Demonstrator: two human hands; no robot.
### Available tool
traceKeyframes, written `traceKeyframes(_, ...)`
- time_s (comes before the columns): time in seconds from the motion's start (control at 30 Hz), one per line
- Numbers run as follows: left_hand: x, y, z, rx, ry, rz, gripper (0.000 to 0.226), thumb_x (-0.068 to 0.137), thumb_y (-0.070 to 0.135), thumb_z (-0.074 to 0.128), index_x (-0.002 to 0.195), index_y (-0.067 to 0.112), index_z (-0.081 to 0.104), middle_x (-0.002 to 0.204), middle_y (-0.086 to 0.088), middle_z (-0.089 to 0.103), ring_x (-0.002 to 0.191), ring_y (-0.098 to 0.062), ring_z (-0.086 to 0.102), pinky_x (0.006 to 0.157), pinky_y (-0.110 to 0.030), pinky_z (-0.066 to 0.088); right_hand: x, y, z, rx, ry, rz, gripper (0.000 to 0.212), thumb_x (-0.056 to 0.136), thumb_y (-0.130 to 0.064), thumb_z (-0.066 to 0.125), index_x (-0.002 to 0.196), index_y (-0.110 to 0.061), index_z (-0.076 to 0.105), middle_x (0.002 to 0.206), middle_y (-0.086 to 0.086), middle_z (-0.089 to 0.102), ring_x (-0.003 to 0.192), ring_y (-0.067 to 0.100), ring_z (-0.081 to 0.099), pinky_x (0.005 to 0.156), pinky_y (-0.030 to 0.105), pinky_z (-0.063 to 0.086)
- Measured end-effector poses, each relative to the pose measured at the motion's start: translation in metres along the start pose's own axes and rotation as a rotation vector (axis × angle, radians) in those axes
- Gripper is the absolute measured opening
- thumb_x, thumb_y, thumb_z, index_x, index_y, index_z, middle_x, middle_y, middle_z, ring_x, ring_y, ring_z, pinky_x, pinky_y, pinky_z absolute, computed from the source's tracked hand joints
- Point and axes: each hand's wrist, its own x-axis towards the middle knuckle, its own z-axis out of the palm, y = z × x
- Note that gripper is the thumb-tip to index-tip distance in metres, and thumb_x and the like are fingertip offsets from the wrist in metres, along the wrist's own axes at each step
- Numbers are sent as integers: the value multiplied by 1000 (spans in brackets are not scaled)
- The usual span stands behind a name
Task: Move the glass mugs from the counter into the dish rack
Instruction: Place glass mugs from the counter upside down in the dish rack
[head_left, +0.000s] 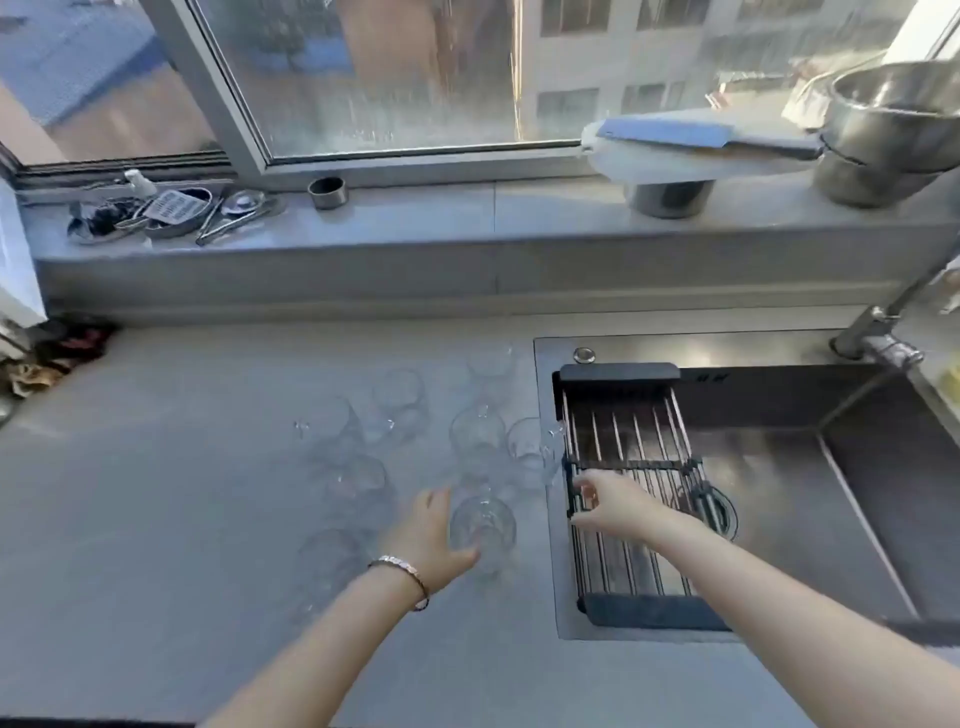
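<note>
Several clear glass mugs stand grouped on the grey counter (182, 493) left of the sink. My left hand (431, 535), with a bracelet on its wrist, is wrapped around the nearest glass mug (485, 525), fingers on its far left side and thumb on its near side; the mug rests on the counter. Another mug (530, 447) stands at the counter's edge beside the rack. The dish rack (628, 431), metal bars in a black frame, spans the left part of the sink and holds nothing. My right hand (608, 504) hovers at the rack's left rail, fingers apart and holding nothing.
The steel sink (810, 493) lies to the right, with its faucet (878, 338) at the back right. On the window ledge sit a cutting board with a knife (691, 137), steel pots (893, 130), a small metal ring (327, 192) and utensils (171, 213).
</note>
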Motion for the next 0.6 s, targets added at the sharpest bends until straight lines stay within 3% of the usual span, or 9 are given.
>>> traceKeyframes(0.17,17,-1,10,-79,-76,-3,98,72,44,72,146,16,15,150,0,26,134,-17,38,102,-26,37,29,-9,27,299,134,51,75,73,-20,74,136,-9,35,141,10,42,127,24,44,99,31,39)
traceKeyframes(0.33,31,-10,28,-46,-142,78,102,68,40,76,147,19,14,149,3,29,135,-18,36,109,-31,36,58,-18,55,611,375,65,101,62,-15,85,143,-13,25,143,8,35,133,22,35,109,39,35)
traceKeyframes(0.47,33,-18,44,-264,-59,48,86,66,25,77,139,19,30,137,1,42,126,-15,44,97,-19,39,71,-27,66,813,489,89,84,62,-4,83,133,-11,39,116,-5,45,111,8,43,90,21,36)
traceKeyframes(0.57,33,-18,50,-385,10,2,82,62,21,78,133,18,38,130,2,47,120,-12,47,87,-11,35,74,-22,67,851,492,92,81,63,-5,83,132,-11,41,120,-5,48,113,7,45,81,3,37)
traceKeyframes(0.6,32,-16,51,-415,29,-7,82,60,20,80,132,18,39,127,3,47,116,-10,48,86,-11,34,72,-18,66,852,486,89,80,63,-6,83,131,-11,42,123,-2,50,116,10,47,82,3,38)
